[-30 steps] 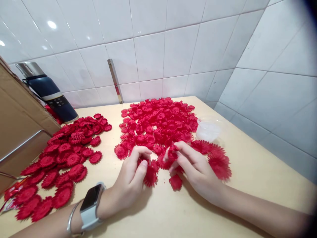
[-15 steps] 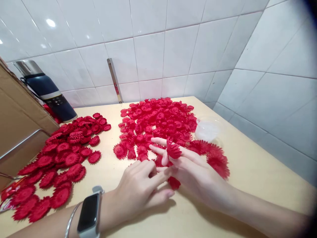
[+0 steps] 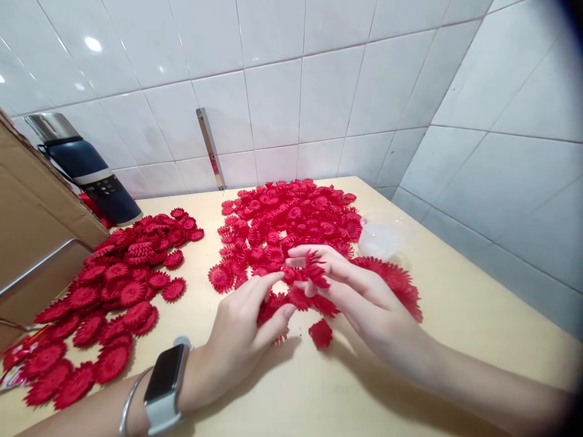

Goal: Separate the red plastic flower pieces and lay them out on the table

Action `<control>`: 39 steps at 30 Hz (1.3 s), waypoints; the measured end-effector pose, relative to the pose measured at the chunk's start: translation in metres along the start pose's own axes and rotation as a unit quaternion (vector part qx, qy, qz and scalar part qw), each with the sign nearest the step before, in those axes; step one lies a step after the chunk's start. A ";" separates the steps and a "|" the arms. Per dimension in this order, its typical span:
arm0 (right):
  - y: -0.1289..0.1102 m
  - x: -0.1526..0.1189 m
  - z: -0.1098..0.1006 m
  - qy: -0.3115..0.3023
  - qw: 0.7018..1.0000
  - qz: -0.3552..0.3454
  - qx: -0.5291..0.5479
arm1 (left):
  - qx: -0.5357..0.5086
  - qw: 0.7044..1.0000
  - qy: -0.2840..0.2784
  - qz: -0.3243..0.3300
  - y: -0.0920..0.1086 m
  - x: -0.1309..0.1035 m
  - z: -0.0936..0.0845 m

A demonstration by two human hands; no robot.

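Note:
A red flower with a fringed edge (image 3: 315,271) is held between the fingers of my right hand (image 3: 359,297), above the table. My left hand (image 3: 246,321) is empty, thumb and index finger apart, close to several red flowers (image 3: 268,308) partly hidden behind it. Between my hands a small red piece (image 3: 320,334) lies on the tabletop. Beyond them spreads a large heap of red fringed flowers (image 3: 291,212). Larger red fringed pieces (image 3: 396,282) lie just past my right hand.
At the left is another pile of thicker red flowers (image 3: 132,291), beside a cardboard box (image 3: 40,182) and a dark thermos (image 3: 93,173). A clear plastic bowl (image 3: 381,238) with whitish contents stands right of the heap. Tiled walls (image 3: 328,91) bound the table (image 3: 446,279).
My left hand has drawn back from my right and its fingers have spread. My right hand keeps the fringed flower, tilted differently. The small red piece now shows fully on the table.

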State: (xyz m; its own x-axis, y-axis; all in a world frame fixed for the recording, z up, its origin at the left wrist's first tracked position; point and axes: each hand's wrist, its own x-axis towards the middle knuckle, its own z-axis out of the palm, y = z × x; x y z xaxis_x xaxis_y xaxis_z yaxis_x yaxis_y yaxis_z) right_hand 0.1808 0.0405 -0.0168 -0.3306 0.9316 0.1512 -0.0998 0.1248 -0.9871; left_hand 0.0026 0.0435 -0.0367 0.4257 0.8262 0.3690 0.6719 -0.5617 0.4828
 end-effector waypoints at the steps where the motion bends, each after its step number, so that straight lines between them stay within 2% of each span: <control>1: 0.001 0.001 0.000 0.008 0.998 -0.017 -0.067 | -0.032 0.999 0.010 -0.011 0.000 0.000 -0.001; 4: 0.009 0.002 -0.001 0.007 0.973 -0.067 -0.219 | -0.114 0.993 0.012 -0.024 -0.001 -0.001 -0.003; 7: 0.017 0.003 -0.001 0.021 0.955 -0.107 -0.276 | -0.146 0.989 -0.015 -0.031 0.000 0.000 -0.004; 9: 0.022 0.003 -0.002 0.028 0.945 -0.133 -0.296 | -0.147 0.988 -0.030 -0.044 0.002 0.002 -0.004; 12: 0.026 0.002 -0.004 0.008 0.940 -0.159 -0.303 | -0.153 0.986 -0.036 -0.053 0.003 0.005 -0.004; 18: 0.029 -0.001 -0.005 0.001 0.937 -0.160 -0.311 | -0.124 0.992 -0.036 -0.009 0.003 0.005 -0.005; 21: 0.031 -0.002 -0.005 -0.028 0.924 -0.189 -0.331 | -0.104 0.993 -0.042 0.020 0.003 0.004 -0.005; 24: 0.033 -0.001 -0.005 -0.029 0.913 -0.217 -0.345 | -0.094 0.994 -0.041 0.021 0.003 0.005 -0.004; 29: 0.029 -0.001 -0.005 -0.020 0.920 -0.209 -0.331 | -0.080 0.996 -0.032 0.019 0.002 0.005 -0.003; 33: 0.025 -0.001 -0.008 -0.010 0.942 -0.181 -0.283 | -0.037 0.997 -0.044 0.050 0.001 0.003 -0.003; 36: 0.024 0.001 -0.010 -0.029 0.957 -0.179 -0.225 | 0.002 0.994 -0.049 0.095 0.000 -0.001 -0.002; 39: 0.024 0.001 -0.010 -0.065 0.957 -0.186 -0.212 | 0.033 0.991 -0.035 0.125 -0.001 -0.003 0.000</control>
State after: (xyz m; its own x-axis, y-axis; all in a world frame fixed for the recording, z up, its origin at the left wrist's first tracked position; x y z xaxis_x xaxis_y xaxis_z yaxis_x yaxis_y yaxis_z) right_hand 0.1875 0.0483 -0.0409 -0.4631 0.7487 0.4743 0.1478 0.5929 -0.7916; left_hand 0.0007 0.0418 -0.0380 0.6240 0.6633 0.4131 0.5765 -0.7476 0.3297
